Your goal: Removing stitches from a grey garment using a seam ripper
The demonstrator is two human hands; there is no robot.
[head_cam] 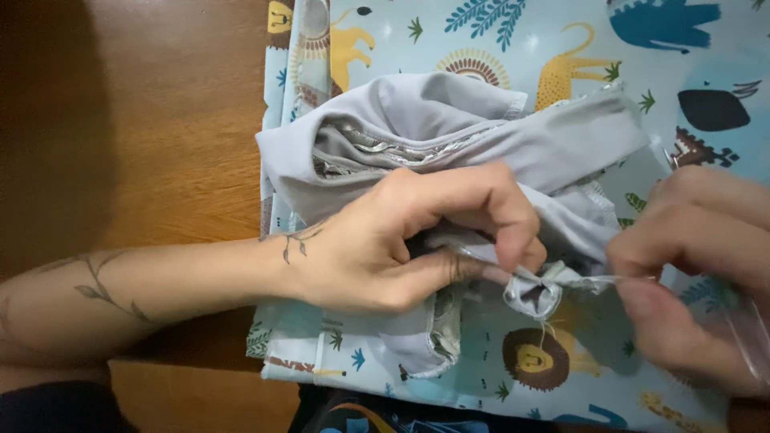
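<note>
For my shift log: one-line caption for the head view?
Left hand pinches grey garment edge, right hand beside it, over animal-print cloth.

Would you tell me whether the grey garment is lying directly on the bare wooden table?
No, the grey garment lies on an animal-print cloth that covers the wooden table.

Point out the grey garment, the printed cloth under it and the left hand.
grey garment [449, 120]: head view, upper folded part.
printed cloth [706, 48]: head view, bare top-right area.
left hand [393, 240]: head view, back of hand.
</note>
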